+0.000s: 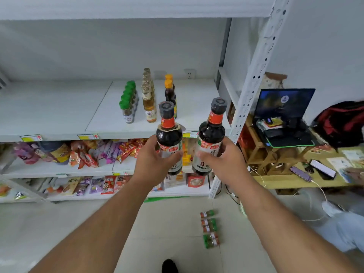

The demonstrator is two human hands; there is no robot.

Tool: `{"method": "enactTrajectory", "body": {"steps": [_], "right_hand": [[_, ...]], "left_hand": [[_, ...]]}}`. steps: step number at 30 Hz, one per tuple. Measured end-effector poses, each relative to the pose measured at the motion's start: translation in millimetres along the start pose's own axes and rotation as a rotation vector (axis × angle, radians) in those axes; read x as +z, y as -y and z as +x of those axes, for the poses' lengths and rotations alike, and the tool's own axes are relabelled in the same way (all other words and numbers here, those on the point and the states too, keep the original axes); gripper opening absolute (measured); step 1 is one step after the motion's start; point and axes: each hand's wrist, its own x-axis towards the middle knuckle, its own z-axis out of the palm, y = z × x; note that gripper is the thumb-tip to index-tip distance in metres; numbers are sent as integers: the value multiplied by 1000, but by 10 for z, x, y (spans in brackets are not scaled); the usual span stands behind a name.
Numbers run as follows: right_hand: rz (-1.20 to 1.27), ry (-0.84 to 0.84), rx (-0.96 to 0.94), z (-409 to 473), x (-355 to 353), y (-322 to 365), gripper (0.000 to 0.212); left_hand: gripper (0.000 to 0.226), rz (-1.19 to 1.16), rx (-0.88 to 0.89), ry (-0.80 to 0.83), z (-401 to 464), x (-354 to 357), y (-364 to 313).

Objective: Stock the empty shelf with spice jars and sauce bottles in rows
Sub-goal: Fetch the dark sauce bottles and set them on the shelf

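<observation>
My left hand point(155, 162) grips a dark sauce bottle point(169, 133) with a grey cap and orange neck label. My right hand point(224, 160) grips a second, like bottle point(211, 134), tilted slightly right. Both are held upright in front of the white shelf point(59, 107), just below its front edge. On the shelf stand three rows running back: green-capped spice jars point(128, 103), pale yellow bottles point(148, 99) and dark orange-capped bottles point(169, 91). Several green-capped spice jars point(209, 227) lie on the floor below.
Lower shelves hold snack packets point(82, 152). A perforated white upright post point(254, 75) bounds the shelf on the right. Beyond it are a laptop point(283, 107), a wooden table with phones point(323, 170) and a red-black bag point(342, 123). A person's leg point(346, 225) is at right.
</observation>
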Motion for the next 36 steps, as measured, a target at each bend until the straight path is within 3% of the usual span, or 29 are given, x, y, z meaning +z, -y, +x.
{"method": "enactTrajectory", "body": {"steps": [10, 25, 36], "right_hand": [[-21, -43, -3, 708, 24, 184, 49], [19, 69, -56, 1965, -566, -90, 45], [0, 46, 15, 2635, -389, -221, 48]], "left_hand": [[49, -53, 23, 70, 835, 138, -26], [43, -4, -5, -86, 1639, 1072, -266], [47, -3, -64, -73, 2304, 1259, -7]]}}
